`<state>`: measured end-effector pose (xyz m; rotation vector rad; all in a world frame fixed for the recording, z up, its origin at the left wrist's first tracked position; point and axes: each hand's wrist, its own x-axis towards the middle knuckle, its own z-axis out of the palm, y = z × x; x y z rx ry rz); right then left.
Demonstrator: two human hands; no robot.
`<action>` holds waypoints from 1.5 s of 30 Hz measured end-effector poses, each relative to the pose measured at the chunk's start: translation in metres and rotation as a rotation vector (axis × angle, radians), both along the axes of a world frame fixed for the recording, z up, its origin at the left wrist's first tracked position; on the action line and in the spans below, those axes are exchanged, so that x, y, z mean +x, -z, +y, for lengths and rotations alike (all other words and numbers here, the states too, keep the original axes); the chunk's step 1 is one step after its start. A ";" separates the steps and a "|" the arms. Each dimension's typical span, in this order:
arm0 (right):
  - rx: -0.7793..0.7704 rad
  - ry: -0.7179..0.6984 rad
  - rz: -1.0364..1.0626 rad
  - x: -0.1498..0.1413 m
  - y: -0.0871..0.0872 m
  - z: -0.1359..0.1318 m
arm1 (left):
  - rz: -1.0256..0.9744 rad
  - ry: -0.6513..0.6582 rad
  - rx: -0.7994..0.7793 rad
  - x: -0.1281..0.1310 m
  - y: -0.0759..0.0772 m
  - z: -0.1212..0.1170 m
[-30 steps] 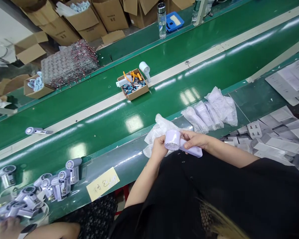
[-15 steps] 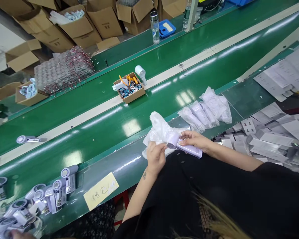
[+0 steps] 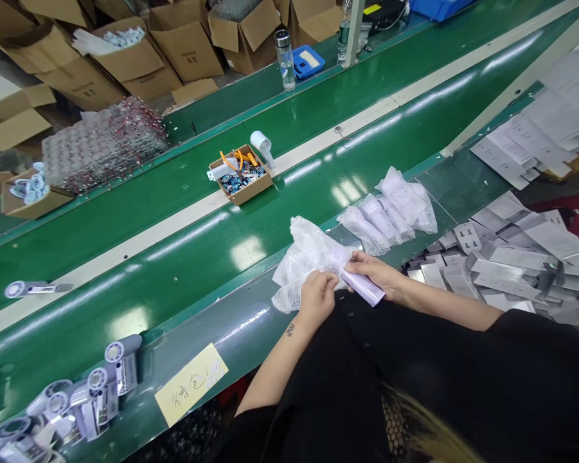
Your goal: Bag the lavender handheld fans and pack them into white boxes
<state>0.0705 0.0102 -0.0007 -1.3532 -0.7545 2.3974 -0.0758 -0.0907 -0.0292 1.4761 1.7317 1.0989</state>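
This looks like a factory assembly or packing line. A long, glossy green conveyor belt (image 3: 187, 257) with a pale metal strip (image 3: 164, 227) down its middle runs diagonally past a dark green work surface (image 3: 241, 315). Lavender plastic handheld devices (image 3: 89, 399) pile up at the surface's left end, and clear bubble-wrap pouches (image 3: 383, 218) lie in a row along its belt-side edge. Open brown cardboard cartons (image 3: 186, 48) crowd beyond the belt's far edge, near a stack of clear plastic trays with red wires (image 3: 106, 145). A small cardboard box of orange-handled tools and small parts (image 3: 250, 188) sits on the strip (a drinking bottle (image 3: 285, 64) stands farther off).
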 end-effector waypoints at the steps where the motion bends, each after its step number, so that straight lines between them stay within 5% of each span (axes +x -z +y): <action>1: -0.028 0.027 -0.018 0.000 0.004 0.000 | -0.061 -0.011 -0.064 0.000 0.000 0.002; 6: -0.109 0.127 -0.108 0.005 0.022 -0.008 | -0.390 0.101 -0.273 0.006 -0.009 0.004; 11: -0.092 0.119 -0.052 0.009 0.019 -0.016 | -0.571 0.107 -0.343 0.009 -0.021 0.000; 16: -0.244 -0.023 0.067 0.020 0.012 -0.006 | -0.508 0.238 -0.294 -0.001 -0.025 0.002; 22: -0.339 -0.079 0.290 0.020 0.011 0.005 | -0.872 0.134 -0.354 -0.002 -0.024 0.008; 27: -0.169 0.007 0.089 0.002 0.015 -0.003 | -0.820 0.082 -0.351 -0.011 -0.030 0.007; 31: 0.307 -0.145 -0.095 0.015 0.013 -0.005 | -0.725 -0.126 -0.216 -0.029 -0.032 0.004; 33: 0.418 -0.214 -0.100 0.033 0.018 -0.002 | -0.798 -0.162 -0.140 -0.040 -0.033 0.003; 38: 0.316 -0.393 -0.403 0.052 0.073 0.001 | -1.044 -0.089 -0.074 -0.063 -0.031 0.018; 41: 0.505 -0.624 -0.580 0.027 0.118 -0.007 | -1.025 -0.110 -0.077 -0.074 -0.024 0.033; 45: 0.737 -0.568 -0.691 -0.013 0.152 -0.017 | -0.819 -0.053 -0.153 -0.088 -0.004 0.035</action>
